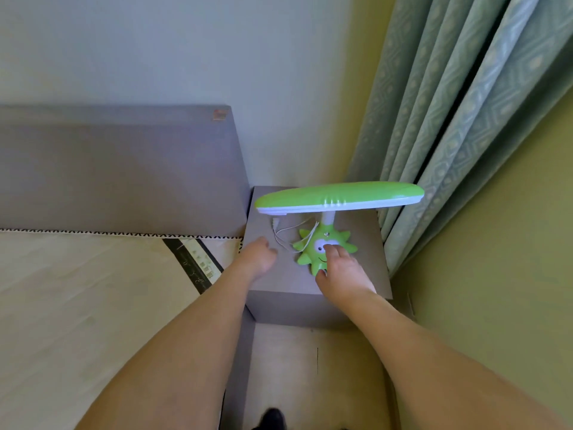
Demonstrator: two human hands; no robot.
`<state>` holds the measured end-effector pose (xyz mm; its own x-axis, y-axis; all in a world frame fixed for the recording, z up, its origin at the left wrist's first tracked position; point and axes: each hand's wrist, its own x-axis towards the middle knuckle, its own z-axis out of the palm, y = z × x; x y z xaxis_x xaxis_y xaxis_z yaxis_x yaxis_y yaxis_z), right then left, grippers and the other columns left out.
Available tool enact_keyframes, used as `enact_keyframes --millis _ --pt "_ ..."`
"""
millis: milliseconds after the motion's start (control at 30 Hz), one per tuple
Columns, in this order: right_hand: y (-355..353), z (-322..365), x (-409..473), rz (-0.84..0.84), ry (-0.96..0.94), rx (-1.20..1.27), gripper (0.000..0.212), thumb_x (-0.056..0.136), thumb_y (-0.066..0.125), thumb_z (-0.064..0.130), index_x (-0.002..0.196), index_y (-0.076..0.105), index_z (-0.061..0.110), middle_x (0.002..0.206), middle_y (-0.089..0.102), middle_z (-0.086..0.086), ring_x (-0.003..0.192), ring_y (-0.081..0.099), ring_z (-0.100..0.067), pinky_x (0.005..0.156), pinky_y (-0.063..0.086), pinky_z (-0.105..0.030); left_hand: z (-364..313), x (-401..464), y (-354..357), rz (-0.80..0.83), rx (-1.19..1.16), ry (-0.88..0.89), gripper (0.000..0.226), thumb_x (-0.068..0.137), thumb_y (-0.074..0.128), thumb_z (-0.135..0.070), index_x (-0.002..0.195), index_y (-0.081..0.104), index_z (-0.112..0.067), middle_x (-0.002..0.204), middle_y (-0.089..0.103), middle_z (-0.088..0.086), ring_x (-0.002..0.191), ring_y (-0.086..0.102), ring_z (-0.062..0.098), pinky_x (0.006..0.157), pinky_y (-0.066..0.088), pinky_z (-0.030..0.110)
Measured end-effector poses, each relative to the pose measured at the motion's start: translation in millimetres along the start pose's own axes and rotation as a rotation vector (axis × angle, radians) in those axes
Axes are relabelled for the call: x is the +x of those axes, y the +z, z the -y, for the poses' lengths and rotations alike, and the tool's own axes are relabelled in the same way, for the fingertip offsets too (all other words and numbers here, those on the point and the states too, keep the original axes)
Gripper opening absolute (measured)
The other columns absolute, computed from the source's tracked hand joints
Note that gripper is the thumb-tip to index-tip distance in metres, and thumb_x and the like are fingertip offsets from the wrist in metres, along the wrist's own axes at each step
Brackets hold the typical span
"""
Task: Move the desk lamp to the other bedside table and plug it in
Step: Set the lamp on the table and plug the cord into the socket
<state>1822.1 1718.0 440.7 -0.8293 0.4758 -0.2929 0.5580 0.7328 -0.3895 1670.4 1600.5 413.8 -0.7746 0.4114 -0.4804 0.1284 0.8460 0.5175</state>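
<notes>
While looking light, rigid, top-heavy, desk lamp (338, 200) wanting a base (322, 248) hold mid-bench (356, 274); right fingers (330, 251) resting spread there, left hand (259, 254) curled, holding nothing

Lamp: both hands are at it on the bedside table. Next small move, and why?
Probably gather the loose white cord with the left hand. It lies coiled on the bedside table beside the lamp, the right hand already rests on the base, and a dangling cord could snag when lifted.

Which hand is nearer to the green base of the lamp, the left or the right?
The right. The right hand rests on the lamp base, with fingers on its front. The left hand is apart from it, over the bedside table near the white cord.
</notes>
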Motion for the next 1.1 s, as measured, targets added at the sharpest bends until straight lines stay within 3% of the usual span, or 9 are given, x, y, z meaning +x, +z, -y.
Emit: enact_keyframes --millis 133,333,500,733,867,967,1100 --pt "51 -18 52 -0.124 -0.061 0.013 0.053 0.089 0.046 0.020 0.139 0.035 0.010 0.143 0.041 -0.010 0.130 0.040 -0.030 0.106 0.034 -0.035 23 57 38 -0.078 0.058 0.078 0.036 0.089 0.045 -0.022 0.120 0.056 -0.005 0.131 0.056 0.020 0.118 0.053 0.033 0.093 0.041 0.030" --pt "127 -50 128 -0.390 -0.195 0.059 0.050 0.087 0.048 0.017 0.136 0.040 0.008 0.140 0.046 -0.013 0.128 0.043 -0.031 0.107 0.035 -0.036 54 146 80 -0.265 0.034 0.136 0.034 0.093 0.039 -0.020 0.106 0.059 0.004 0.118 0.061 0.026 0.110 0.057 0.037 0.086 0.044 0.036" --pt "175 -73 173 -0.605 -0.287 0.132 0.050 0.088 0.049 0.018 0.136 0.041 0.009 0.143 0.045 -0.011 0.132 0.042 -0.027 0.107 0.031 -0.031 68 205 100 -0.405 0.085 0.160 0.048 0.096 0.035 -0.030 0.118 0.058 0.006 0.130 0.055 0.027 0.121 0.052 0.037 0.099 0.042 0.036" --pt "191 -98 197 -0.775 -0.425 0.107 0.049 0.087 0.051 0.016 0.135 0.044 0.008 0.137 0.051 -0.011 0.125 0.048 -0.025 0.104 0.030 -0.025 77 261 110 -0.521 0.159 0.227 0.048 0.093 0.041 -0.039 0.120 0.059 -0.004 0.131 0.057 0.021 0.121 0.053 0.036 0.100 0.044 0.037" --pt "192 -102 194 -0.801 -0.432 0.056 0.050 0.086 0.052 0.014 0.135 0.045 0.007 0.136 0.052 -0.012 0.126 0.049 -0.026 0.104 0.030 -0.026 84 266 117 -0.489 0.323 0.319 0.044 0.090 0.036 -0.028 0.133 0.048 -0.027 0.139 0.050 0.015 0.128 0.045 0.036 0.107 0.035 0.041" --pt "195 -111 193 -0.852 -0.402 0.076 0.050 0.085 0.053 0.011 0.134 0.045 0.006 0.134 0.052 -0.013 0.124 0.049 -0.028 0.102 0.029 -0.025 91 265 119 -0.469 0.386 0.404 0.054 0.087 0.039 -0.022 0.140 0.039 -0.032 0.149 0.035 0.010 0.132 0.039 0.036 0.110 0.032 0.042" --pt "209 -115 187 -0.868 -0.393 0.120 0.052 0.081 0.053 0.003 0.133 0.045 0.001 0.135 0.050 -0.015 0.129 0.045 -0.028 0.108 0.025 -0.023 102 260 118 -0.407 0.385 0.546 0.055 0.087 0.039 -0.016 0.139 0.041 -0.037 0.157 0.023 0.003 0.138 0.034 0.034 0.115 0.027 0.043"
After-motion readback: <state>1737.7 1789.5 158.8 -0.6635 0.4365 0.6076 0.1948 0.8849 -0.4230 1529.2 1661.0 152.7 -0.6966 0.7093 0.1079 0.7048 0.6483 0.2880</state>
